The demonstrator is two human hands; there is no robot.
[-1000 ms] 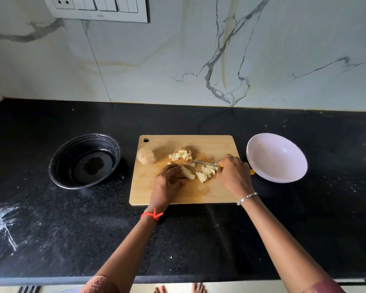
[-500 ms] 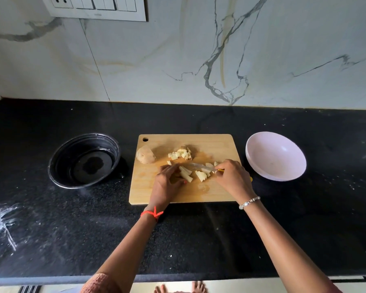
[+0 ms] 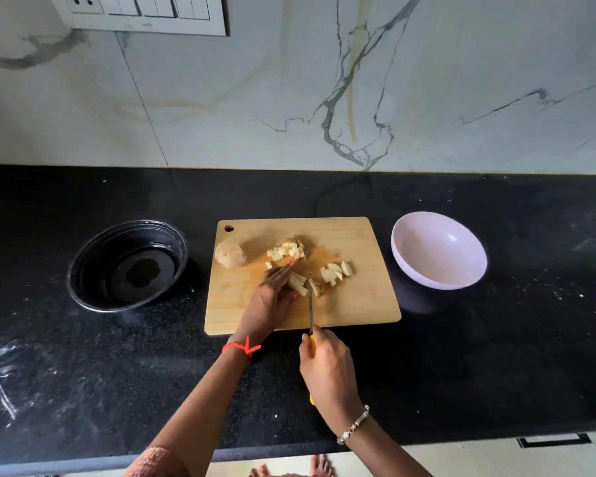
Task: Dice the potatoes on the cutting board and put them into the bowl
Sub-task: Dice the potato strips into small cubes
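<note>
The right hand (image 3: 327,370) had swung back off the cutting board (image 3: 358,304). I saw it clenched round the knife (image 3: 311,311), whose blade now pointed away, tip at the potato strips (image 3: 298,284). The left hand (image 3: 272,299) pressed those strips down with straight fingers. Diced pieces (image 3: 288,251) and a half potato (image 3: 230,258) lay behind them on the board, and the pink bowl (image 3: 437,249) stood just right of the board.

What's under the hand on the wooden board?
Potato strips poke out from under the left hand, lying on the cutting board. How far they reach beneath the hand is covered.
</note>
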